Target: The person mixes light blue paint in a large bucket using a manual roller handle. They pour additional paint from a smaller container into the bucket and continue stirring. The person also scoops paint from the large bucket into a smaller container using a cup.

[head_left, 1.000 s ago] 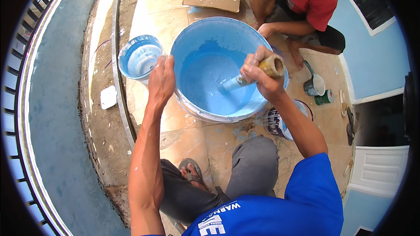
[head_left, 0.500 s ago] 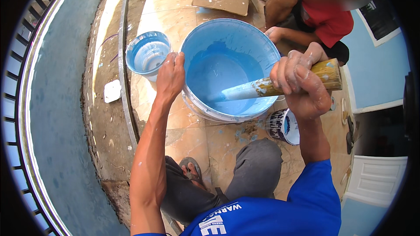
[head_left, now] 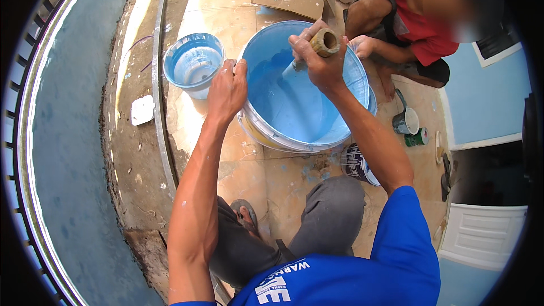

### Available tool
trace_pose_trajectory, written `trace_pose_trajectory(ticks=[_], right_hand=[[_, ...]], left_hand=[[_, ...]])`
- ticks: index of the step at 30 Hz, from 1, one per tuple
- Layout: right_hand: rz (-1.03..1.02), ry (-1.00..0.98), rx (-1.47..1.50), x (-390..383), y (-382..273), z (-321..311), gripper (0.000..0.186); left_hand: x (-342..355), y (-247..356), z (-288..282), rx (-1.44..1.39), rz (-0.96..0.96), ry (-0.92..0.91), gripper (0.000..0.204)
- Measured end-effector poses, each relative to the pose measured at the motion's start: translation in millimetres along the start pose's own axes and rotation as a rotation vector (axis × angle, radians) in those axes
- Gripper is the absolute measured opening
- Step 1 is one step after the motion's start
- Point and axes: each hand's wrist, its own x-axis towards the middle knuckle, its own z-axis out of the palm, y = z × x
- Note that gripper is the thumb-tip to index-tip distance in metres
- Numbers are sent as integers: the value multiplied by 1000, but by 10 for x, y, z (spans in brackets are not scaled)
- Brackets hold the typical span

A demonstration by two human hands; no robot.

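A large white bucket (head_left: 258, 128) with light blue paint (head_left: 300, 116) inside stands on the tiled floor in front of me. My left hand (head_left: 228, 88) grips its rim on the left side. In my right hand (head_left: 324, 68), fingers wrapped round it, is a bamboo stick (head_left: 326, 43). The stick tilts over the bucket, its hollow upper end toward me and its blue-coated lower part reaching down to the paint. Just left of my left hand sits a smaller pail (head_left: 196, 86), smeared blue inside, with pale liquid in it.
A person in a red shirt (head_left: 422, 20) crouches at the far right, one hand by the bucket's rim. A cardboard box (head_left: 289, 3) with blue containers lies beyond. Right of the bucket are a printed tub (head_left: 356, 163), a dipper (head_left: 406, 120) and a green can (head_left: 417, 137). A white lid (head_left: 143, 110) lies left.
My right hand has swung the bamboo stick left and away from me, from the bucket's right edge to over its far part. My left hand stays on the rim.
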Motion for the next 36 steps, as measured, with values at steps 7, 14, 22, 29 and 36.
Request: trace_pose_trajectory(ticks=[7,14,22,29,36], right_hand=[[102,-143,-35,-254,-45,143,25],[274,-183,297,-702,-466,-179,23],[328,-182,339,-926,-684,-487,21],[249,-65,341,-652,-494,-467,20],[70,-121,136,-223,-1,-230,21]], left_hand=[[-9,14,-29,14,-48,12,56],[-19,21,-18,2,-16,-19,59],[49,-143,35,50,18,-15,58],[-16,27,-47,20,-39,-11,53],[-11,8,-25,18,7,14,50]])
